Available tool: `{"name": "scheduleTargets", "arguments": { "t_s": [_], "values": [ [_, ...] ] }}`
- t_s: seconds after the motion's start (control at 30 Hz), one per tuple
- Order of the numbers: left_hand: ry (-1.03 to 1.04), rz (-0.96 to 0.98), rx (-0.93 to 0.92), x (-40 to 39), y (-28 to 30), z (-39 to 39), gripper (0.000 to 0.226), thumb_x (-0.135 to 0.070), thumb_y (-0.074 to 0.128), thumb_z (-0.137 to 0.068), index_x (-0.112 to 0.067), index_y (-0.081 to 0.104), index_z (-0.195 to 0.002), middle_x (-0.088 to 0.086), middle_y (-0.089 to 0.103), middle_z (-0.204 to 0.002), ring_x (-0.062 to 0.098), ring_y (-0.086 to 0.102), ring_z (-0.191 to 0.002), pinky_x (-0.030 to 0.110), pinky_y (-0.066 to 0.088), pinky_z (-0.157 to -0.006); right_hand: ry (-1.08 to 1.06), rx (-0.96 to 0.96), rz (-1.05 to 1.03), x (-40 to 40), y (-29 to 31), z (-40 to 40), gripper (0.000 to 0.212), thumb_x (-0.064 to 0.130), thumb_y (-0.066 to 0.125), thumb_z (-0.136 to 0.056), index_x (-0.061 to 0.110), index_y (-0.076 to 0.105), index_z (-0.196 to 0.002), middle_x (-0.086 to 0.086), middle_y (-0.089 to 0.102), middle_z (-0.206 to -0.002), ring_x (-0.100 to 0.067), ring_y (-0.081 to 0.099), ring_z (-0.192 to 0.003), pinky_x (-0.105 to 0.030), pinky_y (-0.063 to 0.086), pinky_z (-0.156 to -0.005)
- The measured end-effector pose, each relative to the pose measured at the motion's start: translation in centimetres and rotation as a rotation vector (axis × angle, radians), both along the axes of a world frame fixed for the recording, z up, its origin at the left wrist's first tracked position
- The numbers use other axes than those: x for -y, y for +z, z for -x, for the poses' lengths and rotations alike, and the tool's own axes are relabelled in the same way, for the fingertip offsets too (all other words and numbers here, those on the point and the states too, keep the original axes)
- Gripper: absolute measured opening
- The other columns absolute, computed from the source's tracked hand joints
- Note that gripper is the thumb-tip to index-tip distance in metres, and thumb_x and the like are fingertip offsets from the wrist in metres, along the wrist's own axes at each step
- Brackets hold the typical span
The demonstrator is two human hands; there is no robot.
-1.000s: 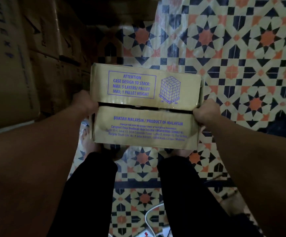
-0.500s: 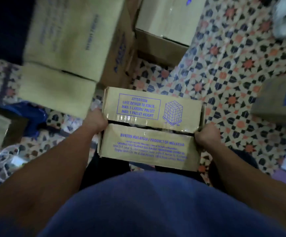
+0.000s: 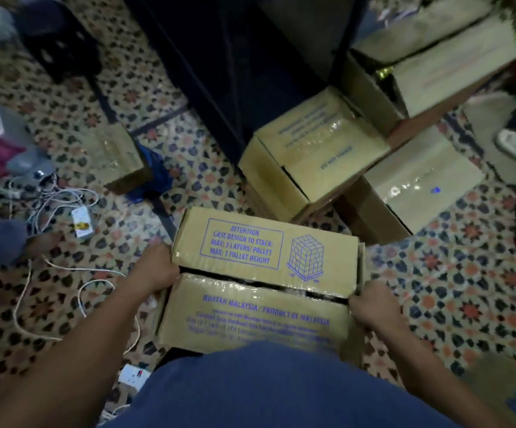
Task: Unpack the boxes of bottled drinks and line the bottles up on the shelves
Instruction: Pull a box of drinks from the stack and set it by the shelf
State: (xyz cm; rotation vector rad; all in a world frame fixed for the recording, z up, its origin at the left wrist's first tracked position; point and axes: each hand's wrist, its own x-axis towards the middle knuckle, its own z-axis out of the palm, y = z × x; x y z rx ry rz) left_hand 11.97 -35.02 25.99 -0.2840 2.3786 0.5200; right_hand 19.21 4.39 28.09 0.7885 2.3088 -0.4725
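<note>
Above the patterned floor (image 3: pixel 435 288), cardboard box (image 3: pixel 259 291) in both grips; left hand (image 3: pixel 154 270) and right hand (image 3: pixel 374 307) grasping its ends

Both bare forearms reach forward from the bottom corners, converging toward centre. Left arm runs from 7 o'clock up toward 1 o'clock; left hand (image 3: pixel 154 268) sits left of centre, fingers curled over the left end of the carton (image 3: pixel 259 285), gripping its edge. Right arm comes in from 4 o'clock toward 10 o'clock; right hand (image 3: pixel 370 307) at about 4 o'clock of centre, fingers wrapped round the carton's right end. Blue-clad torso fills 6 o'clock, between the arms.
</note>
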Motion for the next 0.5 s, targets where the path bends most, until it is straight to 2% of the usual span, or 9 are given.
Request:
{"name": "scheduleTargets", "arguments": {
  "t_s": [0.07,0.1,0.17,0.2,0.27,0.33,0.4,0.5],
  "values": [
    [0.049,0.021,-0.008,4.2,1.6,-0.2,0.012,-0.017,0.061,-0.096,-0.013,0.060,-0.084,0.002,0.056,-0.077,0.021,0.051,-0.071,0.031,0.036,-0.060,0.109,0.020,-0.010,3.9,0.9,2.6,0.023,0.015,0.061,-0.089,0.004,0.055,-0.069,-0.020,0.059,-0.079,-0.038,0.067,-0.093,-0.034,0.041,-0.063],
    [0.074,0.037,0.000,6.4,1.8,0.0,0.010,-0.018,0.060,-0.095,-0.013,0.061,-0.086,0.006,0.061,-0.083,0.024,0.054,-0.077,0.031,0.038,-0.064,0.142,0.011,-0.001,5.8,1.2,3.9,0.023,0.015,0.061,-0.089,0.002,0.057,-0.071,-0.022,0.061,-0.084,-0.039,0.067,-0.098,-0.033,0.041,-0.064],
    [0.150,0.051,0.016,11.2,1.9,0.3,0.013,-0.018,0.060,-0.094,-0.008,0.067,-0.092,0.014,0.067,-0.095,0.027,0.059,-0.083,0.030,0.041,-0.065,0.217,-0.005,0.023,9.9,1.8,6.5,0.018,0.014,0.061,-0.089,-0.003,0.065,-0.084,-0.023,0.067,-0.095,-0.038,0.067,-0.101,-0.034,0.045,-0.068],
    [0.181,0.048,0.020,13.4,2.0,0.4,0.014,-0.017,0.059,-0.093,-0.006,0.067,-0.091,0.013,0.066,-0.094,0.026,0.059,-0.083,0.030,0.042,-0.062,0.260,-0.008,0.024,11.9,2.2,7.9,0.019,0.014,0.061,-0.089,-0.003,0.068,-0.092,-0.022,0.070,-0.101,-0.038,0.067,-0.102,-0.036,0.049,-0.073],
    [0.237,0.019,0.023,17.3,2.4,0.9,0.016,-0.020,0.059,-0.089,-0.005,0.066,-0.091,0.011,0.066,-0.090,0.025,0.061,-0.082,0.031,0.048,-0.062,0.330,-0.016,0.018,15.7,2.7,10.6,0.021,0.015,0.060,-0.088,-0.004,0.069,-0.094,-0.024,0.071,-0.106,-0.039,0.067,-0.102,-0.039,0.053,-0.080],
    [0.294,0.013,-0.002,21.1,2.1,1.5,0.022,-0.022,0.061,-0.085,-0.005,0.071,-0.096,0.014,0.070,-0.098,0.027,0.065,-0.086,0.034,0.055,-0.072,0.380,-0.019,0.019,19.1,3.1,13.5,0.026,0.013,0.059,-0.089,-0.011,0.068,-0.097,-0.029,0.069,-0.107,-0.042,0.066,-0.105,-0.038,0.051,-0.080],
    [0.328,0.007,-0.021,24.9,1.2,2.3,0.025,-0.025,0.062,-0.082,-0.008,0.071,-0.099,0.013,0.071,-0.102,0.028,0.066,-0.088,0.036,0.057,-0.076,0.418,-0.027,0.010,22.4,3.6,16.5,0.028,0.013,0.059,-0.090,-0.012,0.068,-0.100,-0.030,0.069,-0.110,-0.041,0.065,-0.107,-0.036,0.049,-0.078],
    [0.358,0.023,-0.005,29.3,1.0,4.1,0.014,-0.023,0.062,-0.085,-0.010,0.066,-0.088,0.014,0.070,-0.097,0.030,0.066,-0.086,0.032,0.051,-0.072,0.437,-0.060,0.009,27.0,4.0,21.4,0.026,0.013,0.060,-0.089,-0.009,0.068,-0.100,-0.028,0.069,-0.112,-0.041,0.066,-0.107,-0.033,0.046,-0.074]
  ]
}}
